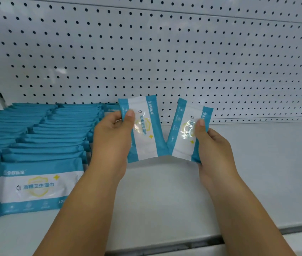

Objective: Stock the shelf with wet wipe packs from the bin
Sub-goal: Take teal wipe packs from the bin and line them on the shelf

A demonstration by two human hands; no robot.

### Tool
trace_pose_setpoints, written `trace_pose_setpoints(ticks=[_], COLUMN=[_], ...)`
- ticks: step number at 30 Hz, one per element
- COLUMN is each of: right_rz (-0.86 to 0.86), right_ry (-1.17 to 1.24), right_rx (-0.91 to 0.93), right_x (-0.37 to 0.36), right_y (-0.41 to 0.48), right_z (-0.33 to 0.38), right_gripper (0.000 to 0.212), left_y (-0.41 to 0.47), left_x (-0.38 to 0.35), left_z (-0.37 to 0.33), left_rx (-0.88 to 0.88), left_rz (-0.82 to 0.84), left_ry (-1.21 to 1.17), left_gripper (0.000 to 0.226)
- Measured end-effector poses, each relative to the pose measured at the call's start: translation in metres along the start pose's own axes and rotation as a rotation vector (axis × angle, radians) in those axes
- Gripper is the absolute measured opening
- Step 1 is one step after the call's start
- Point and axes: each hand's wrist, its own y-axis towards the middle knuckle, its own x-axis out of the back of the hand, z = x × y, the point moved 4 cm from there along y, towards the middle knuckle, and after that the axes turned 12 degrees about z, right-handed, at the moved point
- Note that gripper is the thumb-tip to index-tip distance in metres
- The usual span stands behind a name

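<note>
My left hand (pixel 113 133) pinches a glossy teal-and-white wet wipe pack (pixel 144 130), my right hand (pixel 214 145) a second pack (pixel 185 132); corners seemingly touching, either could snag, slip.

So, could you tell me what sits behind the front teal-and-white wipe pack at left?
Rows of matching teal packs reach the white pegboard; their faces are covered.

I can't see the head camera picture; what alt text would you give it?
The left hand holds the left pack and the right hand the right pack, blue-and-white wet wipes, forming a V over a white shelf. Stocked packs fill the shelf's left side, before a pegboard.
</note>
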Motion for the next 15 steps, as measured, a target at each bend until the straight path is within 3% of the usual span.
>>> trace_pose_setpoints(ticks=[4, 8, 15], right_rz=[-0.028, 0.011, 0.03], right_ry=[0.017, 0.087, 0.096], right_rx=[-0.053, -0.088, -0.029], right_x=[0.0022, 0.0011, 0.0034], right_y=[-0.0007, 0.0012, 0.0031], right_z=[0.0024, 0.0027, 0.0038], right_gripper=[0.039, 0.031, 0.028], left_y=[0.0019, 0.0021, 0.0017], left_x=[0.0027, 0.0026, 0.004], left_z=[0.0017, 0.002, 0.0005], left_rx=[0.047, 0.07, 0.065], left_rz=[-0.073, -0.077, -0.083], left_ry=[-0.028, -0.052, -0.093], left_gripper=[0.021, 0.023, 0.023])
